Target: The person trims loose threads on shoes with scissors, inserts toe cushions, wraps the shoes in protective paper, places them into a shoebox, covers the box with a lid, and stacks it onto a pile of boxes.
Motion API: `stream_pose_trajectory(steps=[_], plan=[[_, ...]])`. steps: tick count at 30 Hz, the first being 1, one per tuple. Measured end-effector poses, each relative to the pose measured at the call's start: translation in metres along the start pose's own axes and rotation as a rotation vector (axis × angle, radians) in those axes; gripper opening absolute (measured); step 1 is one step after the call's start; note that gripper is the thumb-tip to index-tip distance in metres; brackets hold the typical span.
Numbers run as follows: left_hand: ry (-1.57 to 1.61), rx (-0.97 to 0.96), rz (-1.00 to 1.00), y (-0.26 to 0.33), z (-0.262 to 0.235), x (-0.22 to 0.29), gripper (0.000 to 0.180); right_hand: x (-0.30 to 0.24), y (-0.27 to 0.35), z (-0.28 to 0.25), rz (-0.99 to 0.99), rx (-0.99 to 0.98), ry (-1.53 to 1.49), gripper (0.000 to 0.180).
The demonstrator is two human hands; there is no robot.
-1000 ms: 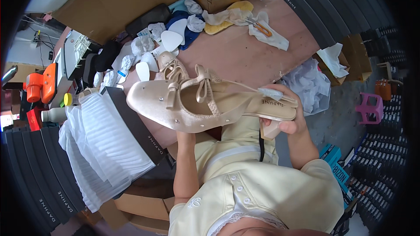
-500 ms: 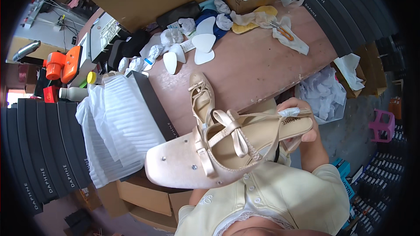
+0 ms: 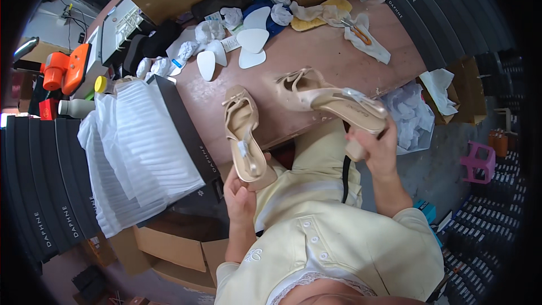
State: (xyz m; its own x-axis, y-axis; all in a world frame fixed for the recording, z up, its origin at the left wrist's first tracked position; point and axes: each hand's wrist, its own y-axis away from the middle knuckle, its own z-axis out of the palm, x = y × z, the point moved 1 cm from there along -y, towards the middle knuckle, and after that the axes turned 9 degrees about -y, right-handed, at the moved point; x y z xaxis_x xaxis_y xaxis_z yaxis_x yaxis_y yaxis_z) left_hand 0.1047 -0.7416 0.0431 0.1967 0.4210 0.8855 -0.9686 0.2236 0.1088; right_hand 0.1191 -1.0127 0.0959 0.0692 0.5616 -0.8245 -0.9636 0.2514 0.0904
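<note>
I hold a pair of beige heeled slingback shoes with small bows, one in each hand, over the table's near edge. My left hand grips the heel end of the left shoe, whose toe points away from me. My right hand grips the other shoe round its back and block heel, with the toe pointing left over the table. Clear or whitish wrapping shows on the straps of both shoes. Beside my left hand stands an open black shoe box with white ribbed wrapping spilling over it.
White shaped inserts, paper wads and orange-handled scissors lie on the pinkish table. Black boxes stack at left and far right. A bin of crumpled paper and a purple stool stand at right.
The right shoe has moved down and away from the camera, its toe now farther over the table. My left hand has come into view, holding the left shoe, which has shifted nearer me.
</note>
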Motion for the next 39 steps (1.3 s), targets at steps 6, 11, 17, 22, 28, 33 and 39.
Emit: stream_pose_trajectory(steps=[6,11,17,22,28,33,39], plan=[[-0.130,0.073,-0.006,-0.013,0.023,0.015,0.055,0.013,0.002,0.036,0.003,-0.196,0.260,0.071],[-0.091,0.067,0.040,-0.027,0.036,0.021,0.054,0.032,0.003,0.058,0.047,-0.459,0.276,0.076],[-0.042,0.245,0.134,-0.026,0.014,0.019,0.066,0.030,-0.012,0.085,0.077,-0.550,0.443,0.084],[-0.092,0.260,0.160,-0.023,0.003,0.023,0.062,0.034,-0.021,0.094,-0.015,-0.599,0.547,0.087],[-0.119,0.261,0.189,-0.024,0.002,0.023,0.065,0.028,-0.024,0.096,0.043,-0.632,0.454,0.087],[0.247,0.323,0.182,-0.029,0.001,0.023,0.069,0.021,-0.021,0.081,0.115,-0.551,0.227,0.077],[0.724,0.041,0.301,-0.033,-0.012,0.025,0.061,0.003,-0.022,0.050,0.050,-0.182,0.066,0.081]])
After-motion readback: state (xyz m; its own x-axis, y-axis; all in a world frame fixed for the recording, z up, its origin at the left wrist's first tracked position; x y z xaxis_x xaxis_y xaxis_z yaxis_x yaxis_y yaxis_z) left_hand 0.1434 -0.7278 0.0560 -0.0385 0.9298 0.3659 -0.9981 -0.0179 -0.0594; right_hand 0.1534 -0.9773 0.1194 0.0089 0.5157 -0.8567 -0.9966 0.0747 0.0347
